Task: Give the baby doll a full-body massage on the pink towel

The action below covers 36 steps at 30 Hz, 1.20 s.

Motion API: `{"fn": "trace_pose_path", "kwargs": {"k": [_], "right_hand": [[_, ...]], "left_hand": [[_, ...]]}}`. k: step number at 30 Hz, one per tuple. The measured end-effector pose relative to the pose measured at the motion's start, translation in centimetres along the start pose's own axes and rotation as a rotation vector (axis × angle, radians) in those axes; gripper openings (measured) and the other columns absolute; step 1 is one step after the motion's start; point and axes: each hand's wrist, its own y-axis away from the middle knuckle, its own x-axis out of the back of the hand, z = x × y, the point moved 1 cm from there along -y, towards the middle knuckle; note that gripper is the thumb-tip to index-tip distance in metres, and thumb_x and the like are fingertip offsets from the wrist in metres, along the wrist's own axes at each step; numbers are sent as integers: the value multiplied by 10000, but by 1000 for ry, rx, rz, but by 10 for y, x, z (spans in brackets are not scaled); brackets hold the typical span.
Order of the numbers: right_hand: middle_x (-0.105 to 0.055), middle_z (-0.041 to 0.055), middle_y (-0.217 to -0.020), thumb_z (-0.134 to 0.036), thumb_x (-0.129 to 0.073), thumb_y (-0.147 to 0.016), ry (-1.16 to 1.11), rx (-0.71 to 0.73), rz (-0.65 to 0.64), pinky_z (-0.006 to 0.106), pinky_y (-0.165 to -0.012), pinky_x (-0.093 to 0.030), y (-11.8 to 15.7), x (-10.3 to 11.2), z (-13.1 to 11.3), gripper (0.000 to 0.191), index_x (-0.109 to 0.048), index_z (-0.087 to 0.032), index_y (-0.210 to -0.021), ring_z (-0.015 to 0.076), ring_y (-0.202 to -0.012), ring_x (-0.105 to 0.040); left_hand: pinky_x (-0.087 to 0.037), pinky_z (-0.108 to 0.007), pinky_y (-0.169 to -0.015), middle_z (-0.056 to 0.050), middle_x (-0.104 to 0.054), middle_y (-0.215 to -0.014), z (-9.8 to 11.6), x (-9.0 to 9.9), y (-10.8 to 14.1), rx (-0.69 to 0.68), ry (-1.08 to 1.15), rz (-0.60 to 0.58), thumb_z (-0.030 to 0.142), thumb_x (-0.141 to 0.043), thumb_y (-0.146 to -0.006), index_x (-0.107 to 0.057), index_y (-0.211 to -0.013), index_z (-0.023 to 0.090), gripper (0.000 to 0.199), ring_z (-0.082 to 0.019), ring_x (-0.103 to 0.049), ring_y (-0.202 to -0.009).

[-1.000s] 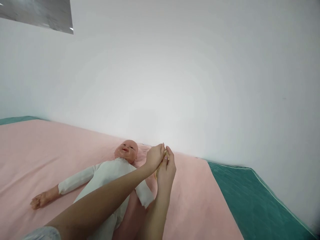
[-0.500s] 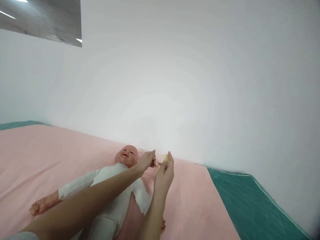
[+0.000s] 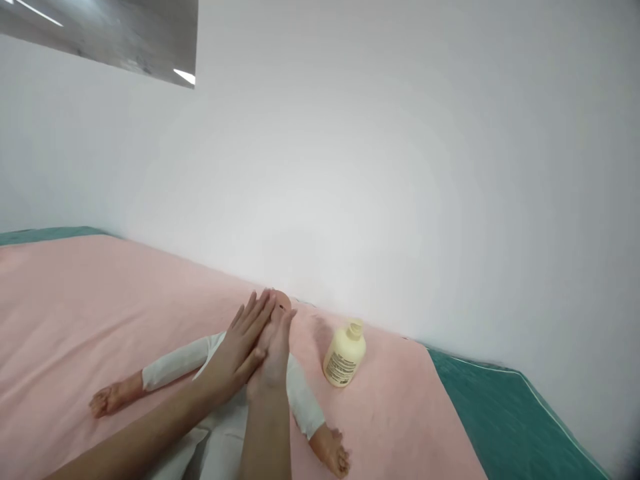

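Head view, fingers first. Left hand (image 3: pixel 233 357): fingers fanned apart, laid flat over the right; back of hand uppermost, no object in grip. Right hand (image 3: pixel 273 357): opened out, palm turned up beneath the left, thumb clear to one side, no object in grip; whether any substance lies between the palms cannot be told.

Change over the last half second: hands formerly apart, a pale yellow item at the right; now palm against palm, with a bottle standing by itself. Judged meaning: handling of the bottle set aside, both hands given over to contact with each other.

Bottle (image 3: pixel 345 357): pale yellow, rounded shoulders, short narrow top, dark small print on the near side, not legible; stands on the pink sheet, right of the hands and apart from them. Closure: cannot tell.

Doll (image 3: pixel 227 440): on its back below the hands and forearms, white cloth body and sleeves, arms spread, head mostly hidden behind the fingers.

Surround: pink sheet (image 3: pixel 400 407) over green quilted cover (image 3: pixel 505 407); pale wall (image 3: pixel 380 167) behind.
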Motion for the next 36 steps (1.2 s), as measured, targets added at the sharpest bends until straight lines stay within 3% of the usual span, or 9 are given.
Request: {"fn": "trace_pose_path", "kwargs": {"k": [5, 10, 13, 16, 20, 23, 27, 30, 36], "right_hand": [[-296, 20, -1512, -676, -53, -900, 26, -40, -46, 384, -1094, -322, 1, 6, -2, 734, -324, -279, -1455, 168, -1350, -359], [-440, 62, -1429, -703, -3, -877, 128, -130, -107, 442, -1052, -348, -2, -3, 22, 819, -449, -248, -1392, 222, -1301, -437], [-494, 67, -1382, -733, 52, -842, 235, -189, -42, 471, -1031, -364, -4, -4, 44, 895, -460, -240, -1387, 232, -1264, -482], [-503, 68, -1374, -754, 30, -833, 263, -220, 16, 476, -1031, -375, 2, -3, 49, 897, -458, -245, -1387, 236, -1242, -506], [-452, 68, -1421, -735, -156, -875, 426, -242, -103, 441, -1051, -375, 20, -5, 26, 769, -400, -249, -1419, 231, -1296, -445], [-483, 69, -1397, -631, -381, -907, 774, -198, -202, 465, -1089, -320, 30, -8, 1, 662, -324, -254, -1448, 245, -1318, -413], [-458, -18, -1415, -479, -566, -890, 1306, -136, -442, 462, -1151, -222, 35, -10, -8, 497, -468, -345, -1358, 264, -1370, -317], [-394, -50, -1456, -476, -584, -881, 1512, -135, -597, 419, -1187, -136, 35, -9, 4, 491, -483, -368, -1349, 248, -1406, -228], [-65, -60, -1558, -529, -371, -960, 1747, -101, -573, 474, -1180, -22, 30, 4, 24, 560, -277, -306, -1466, 208, -1440, 17]], "left_hand": [[-23, -545, -1134, -84, -176, -1557, -3, -1, 28, -257, -169, -141, 732, -133, -852, -43, -1522, 220, 848, -342, -130, -1426], [-45, -536, -1130, -98, -180, -1557, -17, 12, 29, -242, -235, -145, 709, -133, -867, -20, -1521, 188, 843, -355, -143, -1421], [-59, -513, -1139, -87, -218, -1549, -30, 19, 27, -209, -218, -139, 644, -218, -907, -63, -1520, 187, 780, -338, -154, -1423], [-48, -524, -1142, -71, -277, -1531, -44, 22, 26, -148, -175, -174, 590, -304, -921, -155, -1513, 224, 712, -319, -199, -1415], [-80, -526, -1144, -48, -333, -1511, -65, 25, 21, 28, -7, -158, 473, -254, -966, -251, -1488, 252, 567, -262, -228, -1414], [-114, -507, -1148, -42, -401, -1476, -79, 31, 16, 175, 149, -69, 449, -217, -973, -378, -1430, 240, 528, -243, -237, -1411], [-221, -441, -1138, -56, -480, -1416, -89, 41, 12, 361, 313, 37, 489, -252, -961, -477, -1344, 201, 529, -225, -325, -1371], [-286, -404, -1114, -70, -510, -1383, -87, 46, 11, 445, 404, 69, 523, -271, -952, -505, -1307, 177, 548, -221, -389, -1329], [-335, -406, -1082, -74, -578, -1301, -76, 47, 9, 513, 486, 35, 536, -281, -948, -543, -1258, 178, 541, -230, -485, -1246]]}}
